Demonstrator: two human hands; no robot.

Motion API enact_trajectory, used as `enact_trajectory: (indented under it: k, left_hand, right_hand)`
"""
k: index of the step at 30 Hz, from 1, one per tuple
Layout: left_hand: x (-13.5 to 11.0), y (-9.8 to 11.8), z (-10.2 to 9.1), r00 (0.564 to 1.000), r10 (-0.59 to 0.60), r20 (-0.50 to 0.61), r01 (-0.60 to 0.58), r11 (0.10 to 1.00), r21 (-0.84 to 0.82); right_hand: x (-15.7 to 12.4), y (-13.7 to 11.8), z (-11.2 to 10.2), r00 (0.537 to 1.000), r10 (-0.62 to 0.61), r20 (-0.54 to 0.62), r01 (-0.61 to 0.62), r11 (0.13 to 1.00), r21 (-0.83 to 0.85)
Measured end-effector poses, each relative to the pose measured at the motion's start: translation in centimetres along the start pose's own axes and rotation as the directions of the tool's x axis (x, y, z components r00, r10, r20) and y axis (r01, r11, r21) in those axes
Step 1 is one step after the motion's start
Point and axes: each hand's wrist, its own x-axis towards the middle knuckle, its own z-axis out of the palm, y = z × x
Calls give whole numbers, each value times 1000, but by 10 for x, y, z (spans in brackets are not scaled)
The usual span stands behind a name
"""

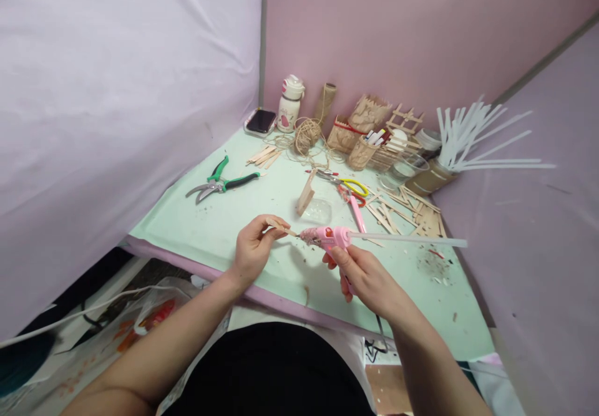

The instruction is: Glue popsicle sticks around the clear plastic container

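Note:
My right hand (358, 269) is wrapped round the handle of a pink hot glue gun (333, 237). A long white glue stick (407, 238) juts out of its back to the right. In my left hand (255, 244) a small wooden stick piece (281, 227) is pinched between thumb and fingers. The gun's nozzle points left and is at the piece's right end; whether they touch I cannot tell. Just beyond the hands, a small wooden piece (306, 194) stands upright beside a clear, shallow dish (317, 210).
Green-handled pruning shears (215, 184) lie on the left. Yellow-handled pliers (353, 185) and wooden sticks (388, 213) lie on the right. Along the back are a phone (261, 121), a bottle (290, 104), twine (307, 135), a pen cup (362, 153) and a holder of glue sticks (430, 176).

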Motion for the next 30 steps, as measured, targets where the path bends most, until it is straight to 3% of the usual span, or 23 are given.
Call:
enact_trajectory:
  k: [30]
  left_hand:
    - [0, -1, -1, 999, 40, 3, -41, 999, 24]
  right_hand:
    - [-4, 0, 1, 1000, 1, 1, -1, 1000, -2]
